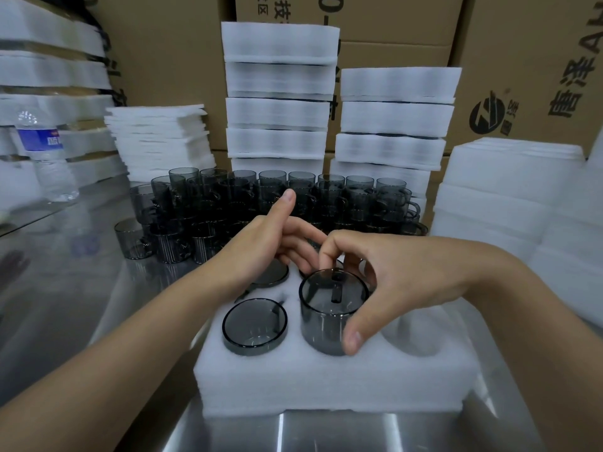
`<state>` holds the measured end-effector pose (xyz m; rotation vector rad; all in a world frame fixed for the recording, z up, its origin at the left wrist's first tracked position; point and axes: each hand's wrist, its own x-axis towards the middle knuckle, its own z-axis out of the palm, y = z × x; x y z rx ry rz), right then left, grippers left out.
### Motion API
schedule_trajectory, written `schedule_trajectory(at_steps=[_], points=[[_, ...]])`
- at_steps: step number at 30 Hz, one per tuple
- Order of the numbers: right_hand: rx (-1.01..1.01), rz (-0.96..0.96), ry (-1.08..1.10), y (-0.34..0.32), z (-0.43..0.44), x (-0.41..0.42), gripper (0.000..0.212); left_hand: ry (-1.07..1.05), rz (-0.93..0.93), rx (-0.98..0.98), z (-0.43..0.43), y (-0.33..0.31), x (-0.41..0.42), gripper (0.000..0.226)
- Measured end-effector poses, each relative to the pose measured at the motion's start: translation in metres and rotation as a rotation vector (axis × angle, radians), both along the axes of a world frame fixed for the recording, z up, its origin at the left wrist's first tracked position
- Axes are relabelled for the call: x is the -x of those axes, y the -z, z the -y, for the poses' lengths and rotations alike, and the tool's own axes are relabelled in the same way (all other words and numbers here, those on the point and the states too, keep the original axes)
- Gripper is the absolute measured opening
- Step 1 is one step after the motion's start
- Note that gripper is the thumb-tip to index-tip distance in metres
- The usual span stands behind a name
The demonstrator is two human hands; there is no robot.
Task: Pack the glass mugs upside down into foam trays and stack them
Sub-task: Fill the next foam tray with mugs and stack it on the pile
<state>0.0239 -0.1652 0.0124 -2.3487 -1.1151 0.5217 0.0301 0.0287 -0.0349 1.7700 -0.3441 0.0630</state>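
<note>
Now my right hand (401, 275) curls thumb and fingers round a mug (326, 318), upside down and half sunk in the middle pocket of the foam tray (326, 380) (near edge of the bench (81, 272)). A second mug (254, 324) sits fully seated to its left. My left hand (261, 243) hovers, fingers loose.

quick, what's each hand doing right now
left hand: open, fingers relaxed above the tray, holding nothing.
right hand: gripping the glass mug at the front middle slot of the foam tray.

Right hand (391, 275) over white foam tray (326, 380) centre, thumb and fingers gripping smoky grey glass mug (323, 321). Left hand (261, 246) over tray's far-left, fingers loose, thumb raised.
</note>
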Motion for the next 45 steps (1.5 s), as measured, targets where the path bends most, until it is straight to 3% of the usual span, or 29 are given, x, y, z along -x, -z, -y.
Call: schedule_trajectory(at_steps=[6, 11, 17, 23, 32, 39, 45], points=[[-0.316, 0.081, 0.132, 0.001, -0.008, -0.005, 0.056, -0.004, 0.022, -0.031, 0.000, -0.001, 0.003, 0.072], [-0.260, 0.106, 0.220, 0.004, -0.008, -0.008, 0.061, -0.030, 0.047, -0.080, 0.002, -0.002, 0.004, 0.053], [-0.265, 0.099, 0.208, 0.005, -0.008, -0.010, 0.058, -0.026, 0.073, -0.104, 0.001, -0.001, 0.004, 0.045], [-0.139, 0.139, 0.157, 0.010, -0.006, -0.014, 0.060, 0.105, 0.154, -0.173, -0.001, -0.003, 0.011, 0.039], [-0.051, 0.130, 0.179, 0.012, -0.006, -0.017, 0.045, 0.217, 0.166, -0.427, -0.009, -0.005, 0.010, 0.061], [0.000, 0.238, 0.170, 0.012, -0.007, -0.014, 0.063, 0.247, 0.160, -0.419, -0.008, -0.005, 0.010, 0.067], [0.004, 0.185, 0.156, 0.017, -0.007, -0.020, 0.060, 0.277, 0.130, -0.480, -0.009, -0.005, 0.009, 0.074]])
